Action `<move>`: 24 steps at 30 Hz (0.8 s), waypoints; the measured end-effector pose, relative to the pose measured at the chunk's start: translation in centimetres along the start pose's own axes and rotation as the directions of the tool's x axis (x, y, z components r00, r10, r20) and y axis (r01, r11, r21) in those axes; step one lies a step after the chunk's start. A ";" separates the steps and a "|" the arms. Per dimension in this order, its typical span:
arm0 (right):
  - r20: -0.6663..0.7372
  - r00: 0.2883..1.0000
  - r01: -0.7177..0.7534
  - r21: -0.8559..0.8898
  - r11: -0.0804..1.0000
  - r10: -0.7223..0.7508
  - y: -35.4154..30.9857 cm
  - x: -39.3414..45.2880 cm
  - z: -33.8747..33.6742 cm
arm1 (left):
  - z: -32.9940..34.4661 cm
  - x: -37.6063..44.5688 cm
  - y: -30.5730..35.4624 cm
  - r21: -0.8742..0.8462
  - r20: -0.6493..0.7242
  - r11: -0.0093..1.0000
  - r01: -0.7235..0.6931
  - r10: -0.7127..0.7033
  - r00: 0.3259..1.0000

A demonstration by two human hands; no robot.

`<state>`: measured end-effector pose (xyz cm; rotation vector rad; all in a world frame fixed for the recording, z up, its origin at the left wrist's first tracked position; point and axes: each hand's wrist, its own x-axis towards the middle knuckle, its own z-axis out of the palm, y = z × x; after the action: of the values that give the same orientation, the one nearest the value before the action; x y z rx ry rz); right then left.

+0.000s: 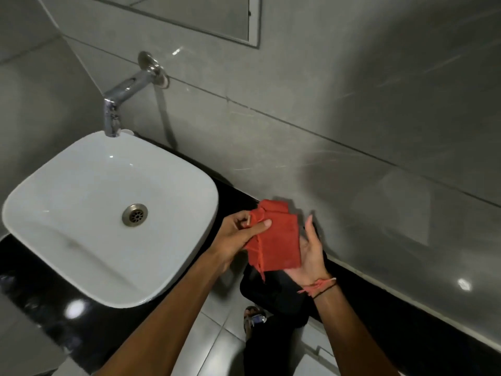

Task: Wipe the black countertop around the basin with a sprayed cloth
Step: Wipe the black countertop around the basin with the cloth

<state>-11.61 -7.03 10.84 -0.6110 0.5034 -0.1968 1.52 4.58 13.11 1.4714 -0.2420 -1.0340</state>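
A red cloth (279,240), folded, is held between both hands above the black countertop (393,308), just right of the white basin (67,185). My left hand (241,234) pinches the cloth's left edge with thumb and fingers. My right hand (311,253) lies palm-up under the cloth's right side, fingers straight. No spray bottle is in view.
A chrome tap (119,99) juts from the grey tiled wall (325,90) over the basin. A mirror edge (252,28) shows at the top. The countertop runs along the wall to the right. Below are floor tiles and my sandalled foot (252,316).
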 end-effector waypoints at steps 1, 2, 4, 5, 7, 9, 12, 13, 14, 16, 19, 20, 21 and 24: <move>0.023 0.999 -0.034 0.104 0.994 0.032 0.5 -0.1 0.7 | 0.1 -0.5 0.8 0.139 -0.061 0.988 -0.071 0.081 0.995; 0.020 0.999 -0.047 0.144 0.989 0.044 1.3 -0.1 1.7 | -0.3 -1.2 1.7 0.306 -0.112 0.941 -0.141 0.183 0.977; -0.017 0.999 -0.044 0.189 0.981 0.048 2.9 0.1 2.2 | -0.7 -2.4 3.4 0.608 -0.162 0.766 -0.210 0.379 0.911; -0.044 0.998 -0.039 0.197 0.980 0.049 3.7 0.2 2.2 | -1.3 -3.2 4.0 0.688 -0.180 0.690 -0.223 0.460 0.869; -0.093 0.995 -0.026 0.199 0.980 0.045 5.0 0.3 2.3 | -3.8 -5.2 5.1 0.760 -0.204 0.605 -0.240 0.571 0.795; -0.159 0.987 0.004 0.200 0.980 0.028 5.8 0.6 2.2 | -7.7 -7.4 5.3 0.819 -0.210 0.530 -0.221 0.634 0.744; -0.295 0.951 0.122 0.073 0.990 -0.096 5.5 2.2 2.2 | -14.6 -10.3 4.2 0.923 -0.207 0.379 -0.071 0.642 0.738; -0.330 0.931 0.160 -0.014 0.987 -0.155 5.5 3.2 2.7 | -17.0 -11.2 3.4 0.945 -0.217 0.327 0.003 0.622 0.752; -0.364 0.903 0.195 -0.131 0.972 -0.230 5.5 4.3 3.1 | -19.2 -11.9 2.6 0.960 -0.221 0.273 0.064 0.600 0.769; -0.360 0.805 0.249 -0.516 0.819 -0.471 5.8 7.0 4.0 | -23.0 -12.8 0.8 0.979 -0.195 0.161 0.126 0.549 0.813; 0.090 0.785 0.112 -0.994 -0.002 -0.613 7.4 11.7 3.1 | -27.3 -13.6 -1.7 0.994 -0.107 0.027 0.107 0.480 0.871; 0.186 0.832 0.047 -0.963 -0.267 -0.522 7.9 12.8 2.7 | -28.2 -13.6 -2.2 0.996 -0.088 0.012 0.094 0.480 0.873; 0.218 0.880 0.010 -0.897 -0.442 -0.422 8.6 13.7 2.0 | -28.8 -13.5 -2.7 0.996 -0.080 0.006 0.088 0.486 0.870; 0.242 0.902 0.010 -0.840 -0.543 -0.358 9.2 14.8 1.1 | -29.6 -12.8 -3.4 0.997 -0.079 0.024 0.079 0.542 0.836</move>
<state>2.01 -3.88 0.36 -2.7964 0.6712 -0.1333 13.49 34.62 11.02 2.7877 -1.0235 0.0556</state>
